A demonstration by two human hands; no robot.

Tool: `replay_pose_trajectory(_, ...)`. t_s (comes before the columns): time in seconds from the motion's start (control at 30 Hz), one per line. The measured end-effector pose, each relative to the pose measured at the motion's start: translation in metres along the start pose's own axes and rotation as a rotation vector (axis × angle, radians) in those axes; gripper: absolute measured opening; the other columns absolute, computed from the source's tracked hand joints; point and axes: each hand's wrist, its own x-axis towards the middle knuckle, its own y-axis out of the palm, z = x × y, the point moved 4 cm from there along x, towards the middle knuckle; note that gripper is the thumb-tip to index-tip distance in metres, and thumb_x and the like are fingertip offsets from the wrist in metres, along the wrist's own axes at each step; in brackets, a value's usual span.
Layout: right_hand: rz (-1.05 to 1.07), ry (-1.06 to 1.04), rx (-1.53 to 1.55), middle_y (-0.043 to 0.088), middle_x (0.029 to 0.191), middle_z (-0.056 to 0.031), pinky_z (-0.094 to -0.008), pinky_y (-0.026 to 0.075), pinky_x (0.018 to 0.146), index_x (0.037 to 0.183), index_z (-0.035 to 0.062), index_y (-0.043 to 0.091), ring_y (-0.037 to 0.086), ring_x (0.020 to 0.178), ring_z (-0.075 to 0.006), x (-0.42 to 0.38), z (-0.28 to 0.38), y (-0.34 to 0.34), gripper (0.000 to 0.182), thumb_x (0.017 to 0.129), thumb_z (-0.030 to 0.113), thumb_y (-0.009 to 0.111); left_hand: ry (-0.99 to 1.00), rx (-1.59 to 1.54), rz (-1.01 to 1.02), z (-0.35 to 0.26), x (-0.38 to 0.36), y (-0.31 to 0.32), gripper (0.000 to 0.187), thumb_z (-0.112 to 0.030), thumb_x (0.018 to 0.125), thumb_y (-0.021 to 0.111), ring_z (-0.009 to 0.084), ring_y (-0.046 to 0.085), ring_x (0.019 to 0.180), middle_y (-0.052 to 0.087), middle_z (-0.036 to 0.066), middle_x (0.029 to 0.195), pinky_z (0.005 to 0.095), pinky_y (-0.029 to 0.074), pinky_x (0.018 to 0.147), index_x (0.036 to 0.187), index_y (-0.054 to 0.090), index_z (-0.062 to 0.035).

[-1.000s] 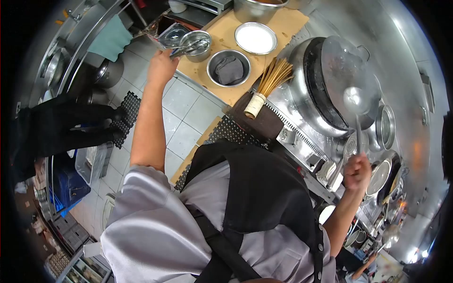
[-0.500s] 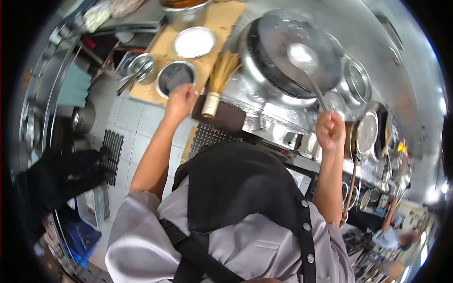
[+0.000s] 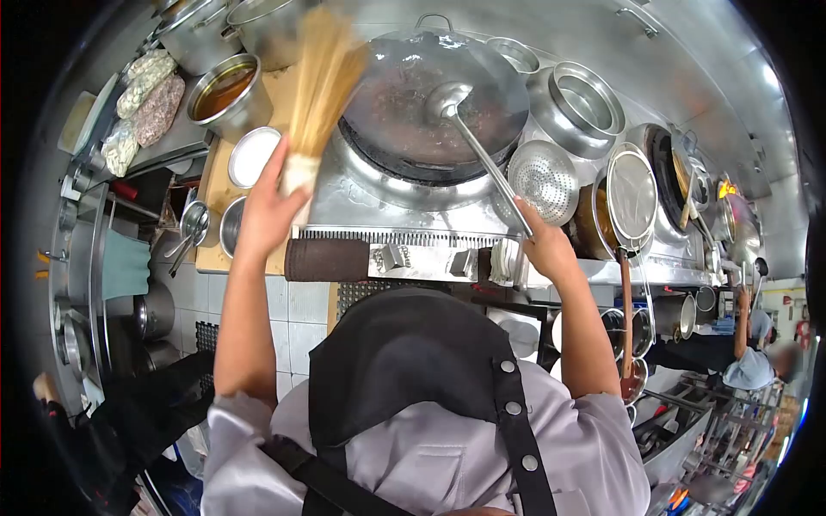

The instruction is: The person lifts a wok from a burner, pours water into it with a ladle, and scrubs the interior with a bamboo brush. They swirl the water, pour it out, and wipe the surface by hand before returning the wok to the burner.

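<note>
1. The left hand [image 3: 274, 206] is gripping a bamboo wok brush [image 3: 325, 82] by its pale wrapped handle. Its fingers are wrapping snugly round the shaft, and the bristles are fanning out beyond them, blurring.
2. The right hand [image 3: 547, 246] is holding a steel ladle [image 3: 482, 153]. Its fingers are curling closely round the handle's near end; the ladle's bowl is sitting over the wok [image 3: 499, 86], beyond and left of them. Whether it is touching the metal is not showing clearly.
3. The wok is lying beyond both sets of fingers, mostly between them, under a faint haze.
4. Bristles are leaning close to the wok's left side. Should the left fingers be loosening, the brush could be slipping into the wok or onto the steel worktop [image 3: 353, 211]; should the ladle be swinging left, it could be striking the bristles.
5. A perforated skimmer [image 3: 544, 182] is crowding the space just beyond the right fingers, and a wire-mesh strainer [image 3: 632, 196] is standing to their right. A wide rightward sweep could be knocking either.
6. Just left of the left fingers, a round white dish [image 3: 254, 158] is sitting; farther beyond, a pot of amber liquid [image 3: 249, 112] is standing. A brown cloth [image 3: 327, 260] is lying nearer the body.
7. Another person's dark trousers [image 3: 129, 430] are showing well behind the left fingers.
</note>
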Motion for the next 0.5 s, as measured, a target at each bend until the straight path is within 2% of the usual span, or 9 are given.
replay_pose_trajectory(0.07, -0.008, -0.023, 0.009, 0.064, 0.083, -0.0277, -0.053, 0.047, 0.076, 0.142, 0.0242, 0.04, 0.062, 0.079, -0.0446, -0.003, -0.008, -0.004, 0.074, 0.074, 0.001, 0.054, 0.096, 0.295, 0.106, -0.042, 0.049, 0.036, 0.07, -0.014, 0.082, 0.068, 0.0293, 0.055, 0.12, 0.051, 0.019, 0.137, 0.0352, 0.039, 0.104, 0.144, 0.037, -0.0045)
replay_pose_trajectory(0.1, -0.017, -0.041, 0.012, 0.064, 0.083, -0.0277, -0.053, 0.046, 0.075, 0.143, 0.0248, 0.039, 0.062, 0.079, -0.0445, -0.002, -0.012, -0.007, 0.075, 0.073, 0.001, 0.055, 0.172, 0.365, 0.098, -0.045, 0.072, 0.061, 0.065, -0.022, 0.082, 0.07, 0.0252, 0.054, 0.121, 0.058, 0.018, 0.129, 0.0339, 0.041, 0.1, 0.14, 0.045, -0.0063)
replay_pose_trajectory(0.13, -0.004, -0.061, 0.042, 0.064, 0.085, -0.0279, -0.0524, 0.047, 0.075, 0.144, 0.0224, 0.038, 0.062, 0.08, -0.0441, -0.002, -0.015, -0.008, 0.075, 0.074, 0.001, 0.055, 0.193, 0.443, 0.172, -0.027, 0.1, 0.088, 0.06, -0.026, 0.083, 0.069, 0.0296, 0.056, 0.119, 0.058, 0.019, 0.127, 0.035, 0.042, 0.099, 0.137, 0.049, -0.007)
replay_pose_trajectory(0.2, 0.026, -0.01, 0.208, 0.064, 0.086, -0.0281, -0.0521, 0.047, 0.075, 0.144, 0.0209, 0.038, 0.062, 0.08, -0.0441, -0.005, -0.018, -0.008, 0.074, 0.075, 0.002, 0.056, 0.016, 0.713, 0.393, -0.028, 0.13, 0.133, 0.059, -0.028, 0.076, 0.068, 0.035, 0.058, 0.112, 0.062, 0.019, 0.119, 0.041, 0.045, 0.095, 0.131, 0.055, -0.0102)
replay_pose_trajectory(0.23, 0.061, 0.043, 0.365, 0.064, 0.087, -0.0283, -0.0519, 0.047, 0.075, 0.144, 0.0194, 0.038, 0.062, 0.08, -0.0441, -0.007, -0.017, -0.009, 0.072, 0.076, 0.003, 0.056, 0.021, 0.72, 0.397, -0.016, 0.148, 0.142, 0.059, -0.028, 0.076, 0.068, 0.035, 0.058, 0.112, 0.062, 0.019, 0.119, 0.041, 0.045, 0.095, 0.131, 0.055, -0.0102)
replay_pose_trajectory(0.27, 0.188, 0.25, 0.545, 0.064, 0.089, -0.0281, -0.0513, 0.047, 0.075, 0.144, 0.0173, 0.039, 0.062, 0.08, -0.0441, -0.013, -0.003, -0.023, 0.07, 0.077, 0.005, 0.057, -0.117, 0.827, 0.384, 0.005, 0.164, 0.147, 0.057, -0.028, 0.076, 0.068, 0.0348, 0.059, 0.109, 0.063, 0.019, 0.115, 0.042, 0.046, 0.093, 0.129, 0.057, -0.0102)
replay_pose_trajectory(0.3, 0.182, 0.261, 0.553, 0.064, 0.089, -0.0281, -0.0513, 0.047, 0.075, 0.144, 0.0173, 0.039, 0.062, 0.08, -0.0441, -0.012, -0.013, -0.015, 0.07, 0.077, 0.005, 0.057, -0.251, 0.932, 0.37, 0.009, 0.169, 0.147, 0.055, -0.028, 0.075, 0.068, 0.0346, 0.061, 0.106, 0.065, 0.018, 0.111, 0.0429, 0.047, 0.091, 0.126, 0.06, -0.0101)
replay_pose_trajectory(0.37, -0.016, -0.019, 0.274, 0.064, 0.088, -0.0282, -0.0516, 0.048, 0.076, 0.144, 0.0187, 0.039, 0.062, 0.08, -0.0445, -0.009, -0.032, 0.0, 0.071, 0.077, 0.006, 0.057, -0.078, 0.841, 0.301, -0.002, 0.167, 0.141, 0.043, -0.026, 0.078, 0.065, 0.0365, 0.061, 0.104, 0.065, 0.017, 0.111, 0.0427, 0.048, 0.09, 0.119, 0.064, -0.0111)
replay_pose_trajectory(0.5, 0.039, 0.012, 0.192, 0.063, 0.083, -0.0288, -0.0524, 0.048, 0.075, 0.143, 0.021, 0.039, 0.062, 0.081, -0.0441, -0.012, -0.027, -0.008, 0.072, 0.075, 0.002, 0.052, 0.265, 0.638, 0.19, -0.019, 0.146, 0.16, 0.037, -0.026, 0.078, 0.067, 0.0362, 0.062, 0.102, 0.067, 0.017, 0.106, 0.0456, 0.049, 0.087, 0.113, 0.065, -0.0127)
